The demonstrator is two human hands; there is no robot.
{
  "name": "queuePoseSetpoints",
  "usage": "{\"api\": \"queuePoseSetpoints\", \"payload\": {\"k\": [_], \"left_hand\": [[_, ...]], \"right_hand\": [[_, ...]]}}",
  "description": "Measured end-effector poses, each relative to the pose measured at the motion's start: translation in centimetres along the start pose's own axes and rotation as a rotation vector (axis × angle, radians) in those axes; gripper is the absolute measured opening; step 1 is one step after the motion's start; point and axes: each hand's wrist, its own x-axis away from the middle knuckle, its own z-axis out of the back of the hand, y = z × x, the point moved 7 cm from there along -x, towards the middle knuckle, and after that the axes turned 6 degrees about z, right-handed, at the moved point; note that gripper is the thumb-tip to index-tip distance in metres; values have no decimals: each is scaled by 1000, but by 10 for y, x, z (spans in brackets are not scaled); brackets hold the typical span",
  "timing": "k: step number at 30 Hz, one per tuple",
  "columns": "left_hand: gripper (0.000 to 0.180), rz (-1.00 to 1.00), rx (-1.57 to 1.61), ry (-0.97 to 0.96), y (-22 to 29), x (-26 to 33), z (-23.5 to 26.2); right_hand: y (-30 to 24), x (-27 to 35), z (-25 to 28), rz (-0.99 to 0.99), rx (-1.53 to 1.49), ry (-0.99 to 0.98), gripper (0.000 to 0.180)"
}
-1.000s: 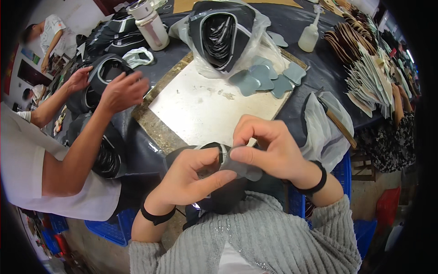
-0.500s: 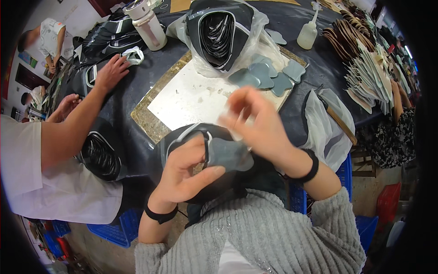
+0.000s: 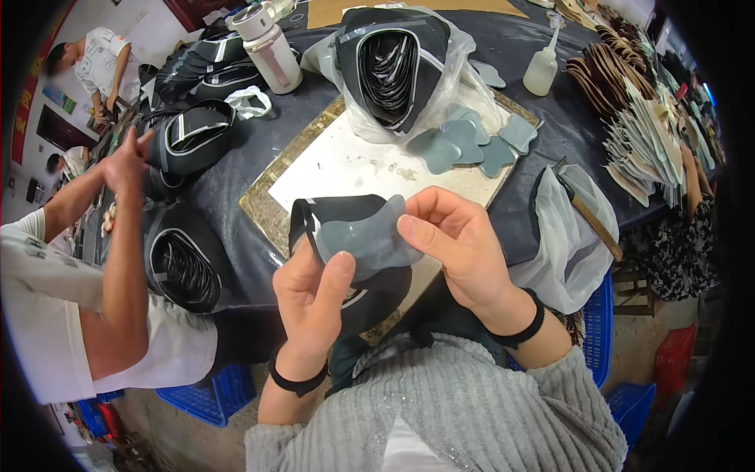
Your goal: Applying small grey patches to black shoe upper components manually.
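Nearest the camera, both of the person's hands are raised over the near edge of the table. The left hand (image 3: 311,295) has its fingers curled shut, thumb pressed flat on the lower edge of a grey-blue curved patch (image 3: 368,240). The right hand (image 3: 460,244) is likewise closed on the patch's right end, thumb on top, remaining fingers folded behind. The patch lies against a black shoe upper piece (image 3: 346,259), which both hands support from beneath; how firmly the patch sits on the black piece cannot be told. Each wrist carries a black band.

Just beyond the hands lies a pale work board (image 3: 346,169) with a worn brownish border, resting on the dark-covered table (image 3: 543,126). At the board's far right corner sits a loose cluster of spare grey-blue patches (image 3: 472,141), overlapping one another. Behind them, a clear plastic bag (image 3: 464,75) holds a stack of nested black uppers (image 3: 389,67).

To the left, a co-worker's arm (image 3: 126,236) reaches over further stacks of black uppers (image 3: 185,263), the hand (image 3: 126,161) lifted with fingers spread.

Farther off stand a white flask (image 3: 267,43) at the left and a small translucent squeeze bottle (image 3: 543,67) at the right. Fanned rows of brown and pale insole pieces (image 3: 629,118) occupy the far right edge.
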Motion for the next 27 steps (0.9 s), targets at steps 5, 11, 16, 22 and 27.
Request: {"api": "queuePoseSetpoints", "payload": {"k": [5,11,16,22,27], "left_hand": [[28,79,154,63,-9,5,5],[25,46,242,159,-10,17,5],[16,105,139,94,-12,-8,11],[28,81,245,82,-16,17,16],[30,12,211,121,-17,26,15]], "right_hand": [[-9,6,-1,115,46,58,9],[17,5,-4,2,89,24,7],[-14,-25,-6,105,102,9,8],[9,-4,-15,67,103,-19,7],[29,21,-10,-40,-95,36,5]]}}
